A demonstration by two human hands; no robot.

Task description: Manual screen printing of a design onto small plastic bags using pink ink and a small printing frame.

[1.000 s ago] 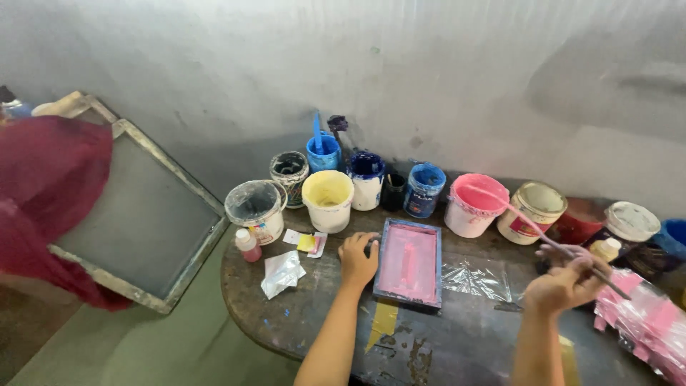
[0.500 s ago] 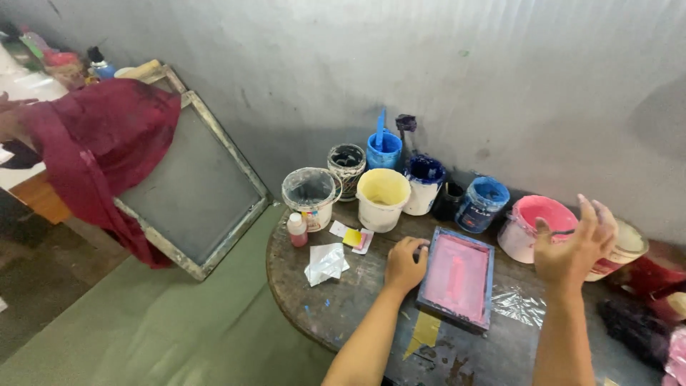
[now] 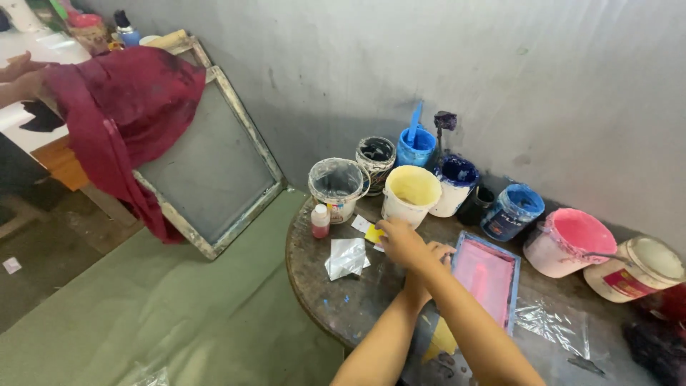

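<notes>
Right hand (image 3: 401,241) crosses over the left hand (image 3: 434,254) at frame centre, beside the pink tray (image 3: 487,277) on the counter (image 3: 321,286); neither grip's state is clear.

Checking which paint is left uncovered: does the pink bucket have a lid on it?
No, the pink bucket stands open, its pink inside showing, with a stick resting across its rim.

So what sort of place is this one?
Most likely a small screen-printing workshop: open paint tubs crowd a stained round table, a small pink-coated screen lies by the hands, and a large mesh frame leans on the wall.
</notes>
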